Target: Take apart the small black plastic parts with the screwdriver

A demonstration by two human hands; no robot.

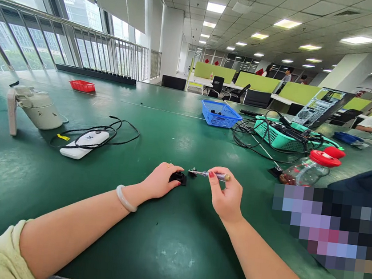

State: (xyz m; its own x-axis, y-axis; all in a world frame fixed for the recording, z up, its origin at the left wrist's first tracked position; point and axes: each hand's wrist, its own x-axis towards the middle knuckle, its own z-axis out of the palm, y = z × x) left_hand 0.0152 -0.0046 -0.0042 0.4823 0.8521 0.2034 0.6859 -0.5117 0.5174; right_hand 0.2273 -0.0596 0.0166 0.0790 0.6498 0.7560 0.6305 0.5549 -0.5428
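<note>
My left hand rests on the green table, its thumb and fingers closed around a small black part that lies on the tabletop. The fingers cover some of this part. In my right hand is a slim screwdriver with a see-through handle, pinched between thumb and fingers. It lies almost level, with its tip pointing left toward the black part. Right by the tip are small dark pieces, too small to name.
Left of my hands stand a pale jug and a white power bank with a black cable. Farther off are a red tray, a blue basket and a green basket full of cables. A red-lidded jar stands at right.
</note>
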